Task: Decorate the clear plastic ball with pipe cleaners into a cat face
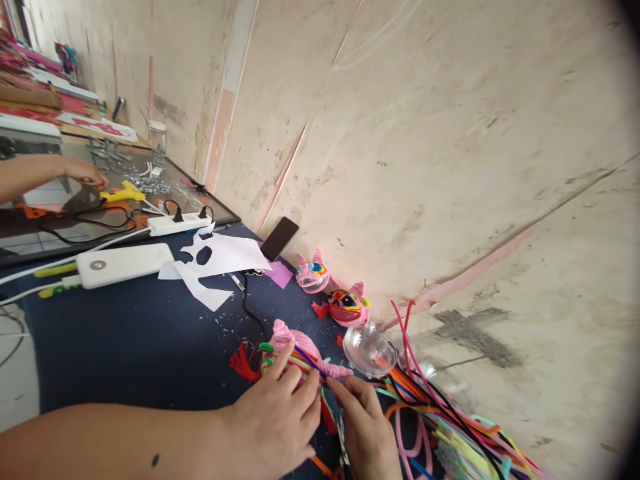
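Note:
A rounded pink pipe-cleaner figure (pixel 305 343) lies on the dark blue table, with pointed pink ears or horns, multicoloured strands on its face and a red tassel (pixel 244 362) at its left. My left hand (pixel 273 417) rests over it, fingers bent and pressing its front. A blue-purple pipe cleaner (pixel 306 357) runs across the figure under my left fingertips. At its right end, my right hand (pixel 367 423) has thumb and forefinger pinched together. Something silvery, perhaps a metal tool (pixel 343 433), shows beside the right palm, mostly hidden.
Two similar pink figures, one with a clear shell (pixel 313 280) and one red-faced (pixel 346 305), stand by the wall. Clear plastic domes (pixel 371 350) and loose pipe cleaners (pixel 450 427) lie right. Phone (pixel 280 238), cut paper (pixel 225 253), power bank (pixel 127 265). Another person's hand (pixel 85 172) nears a yellow glue gun (pixel 124 192).

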Available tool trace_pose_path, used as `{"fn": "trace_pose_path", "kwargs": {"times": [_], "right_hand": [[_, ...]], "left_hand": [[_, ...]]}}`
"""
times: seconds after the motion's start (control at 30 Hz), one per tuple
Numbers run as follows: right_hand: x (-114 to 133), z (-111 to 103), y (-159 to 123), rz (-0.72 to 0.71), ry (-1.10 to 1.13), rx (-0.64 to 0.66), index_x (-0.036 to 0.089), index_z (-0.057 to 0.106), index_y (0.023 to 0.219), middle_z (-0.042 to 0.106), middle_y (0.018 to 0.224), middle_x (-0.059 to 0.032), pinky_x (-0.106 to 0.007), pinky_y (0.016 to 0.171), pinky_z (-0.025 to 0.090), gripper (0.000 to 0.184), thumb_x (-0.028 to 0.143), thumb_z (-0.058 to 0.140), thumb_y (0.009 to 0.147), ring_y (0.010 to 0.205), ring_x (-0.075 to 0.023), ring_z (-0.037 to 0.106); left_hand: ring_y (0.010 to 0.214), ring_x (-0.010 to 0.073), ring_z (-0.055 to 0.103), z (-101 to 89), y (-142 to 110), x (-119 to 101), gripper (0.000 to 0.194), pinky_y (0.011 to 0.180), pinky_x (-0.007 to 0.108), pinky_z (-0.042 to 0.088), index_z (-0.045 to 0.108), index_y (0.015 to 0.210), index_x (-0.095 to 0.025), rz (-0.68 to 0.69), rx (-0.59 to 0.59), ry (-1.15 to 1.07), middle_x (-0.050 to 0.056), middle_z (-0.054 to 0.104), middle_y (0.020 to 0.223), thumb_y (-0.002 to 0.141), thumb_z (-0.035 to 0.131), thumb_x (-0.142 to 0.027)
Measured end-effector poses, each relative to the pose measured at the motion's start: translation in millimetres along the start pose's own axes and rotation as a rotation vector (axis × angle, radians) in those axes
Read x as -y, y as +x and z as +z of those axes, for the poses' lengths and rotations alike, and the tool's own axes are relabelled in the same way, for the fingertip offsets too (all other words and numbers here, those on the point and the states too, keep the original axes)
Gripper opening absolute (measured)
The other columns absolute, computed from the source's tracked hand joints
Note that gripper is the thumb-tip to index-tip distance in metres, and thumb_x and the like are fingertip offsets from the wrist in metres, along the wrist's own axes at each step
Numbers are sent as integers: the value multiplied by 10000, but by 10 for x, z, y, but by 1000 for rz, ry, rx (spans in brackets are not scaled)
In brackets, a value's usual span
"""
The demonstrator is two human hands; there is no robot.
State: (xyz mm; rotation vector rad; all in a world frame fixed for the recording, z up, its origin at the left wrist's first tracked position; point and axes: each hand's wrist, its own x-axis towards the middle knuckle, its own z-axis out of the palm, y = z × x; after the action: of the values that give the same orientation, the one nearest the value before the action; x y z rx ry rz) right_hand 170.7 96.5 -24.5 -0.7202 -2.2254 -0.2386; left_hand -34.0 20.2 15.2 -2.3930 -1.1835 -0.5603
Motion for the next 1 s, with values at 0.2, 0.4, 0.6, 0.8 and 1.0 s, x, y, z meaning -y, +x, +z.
{"fn": "trace_pose_path", "kwargs": {"times": [0.2, 0.4, 0.6, 0.8, 1.0], "right_hand": [[31, -64, 73, 28, 36, -31, 228, 660, 1049, 607, 842, -58, -194, 583, 568, 360, 74, 370, 903, 709, -135, 667], [232, -174, 251, 23, 99, 85, 201, 616, 1154, 687, 994, -89, -221, 758, 578, 290, 157, 450, 920, 900, -171, 689], [289, -72, 315, 8, 120, 93, 206, 643, 1139, 710, 988, -75, -209, 767, 577, 321, 122, 434, 910, 882, -157, 698], [268, -66, 338, 158, 205, 118, 202, 660, 1066, 698, 948, -73, -212, 749, 574, 284, 126, 436, 909, 869, -153, 688], [248, -20, 326, 113, 82, 161, 191, 662, 1040, 693, 902, -66, -188, 648, 573, 294, 153, 396, 922, 767, -143, 697]], "left_hand": [[1070, 311, 514, 25, -12, 8, 486, 985, 526, 270, 585, 1157, -100, -5, 32, -43, 159, 567, 1257, 909, 404, -476], [1021, 303, 522, 52, -12, -16, 493, 986, 534, 263, 590, 1139, -94, 0, 40, -40, 165, 600, 1174, 907, 395, -484], [992, 280, 533, 68, -13, -52, 447, 1011, 478, 251, 613, 1076, -96, 25, 4, -23, 148, 635, 1086, 900, 423, -461], [1021, 283, 537, 77, -30, -53, 412, 977, 436, 279, 604, 1076, -87, 36, -65, 8, 186, 604, 1184, 914, 407, -409], [1012, 276, 549, 85, -42, -46, 395, 1009, 442, 259, 614, 1057, -95, 33, -83, 8, 182, 608, 1187, 909, 418, -404]]}}
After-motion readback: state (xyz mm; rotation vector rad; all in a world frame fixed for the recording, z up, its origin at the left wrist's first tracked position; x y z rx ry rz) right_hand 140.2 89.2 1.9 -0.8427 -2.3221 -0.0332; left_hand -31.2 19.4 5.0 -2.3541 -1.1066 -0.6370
